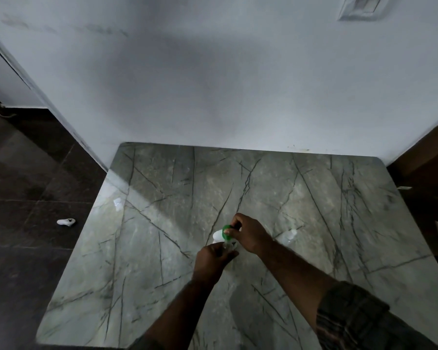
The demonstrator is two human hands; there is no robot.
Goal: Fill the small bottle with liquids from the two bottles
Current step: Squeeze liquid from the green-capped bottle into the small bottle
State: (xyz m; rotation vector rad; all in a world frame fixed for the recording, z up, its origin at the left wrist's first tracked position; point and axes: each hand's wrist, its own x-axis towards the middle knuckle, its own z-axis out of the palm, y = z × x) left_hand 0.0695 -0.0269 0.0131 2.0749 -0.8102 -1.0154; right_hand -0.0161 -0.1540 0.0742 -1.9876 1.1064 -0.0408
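Observation:
On the grey-green marble table (162, 248), my left hand (211, 257) is closed around a small clear bottle (228, 246), most of which is hidden by the fingers. My right hand (249, 234) grips a green cap (226, 229) at the top of that bottle. A white object (217, 235) sits just behind and left of the cap; I cannot tell what it is. A clear bottle (288, 236) lies on the table to the right of my right wrist. Another small clear item (117, 203) stands near the table's left edge.
The table stands against a white wall (213, 84). Dark tiled floor (23, 210) runs along the left, with a crumpled white scrap (66, 222) on it. A brown cabinet (430, 173) flanks the right side of the table.

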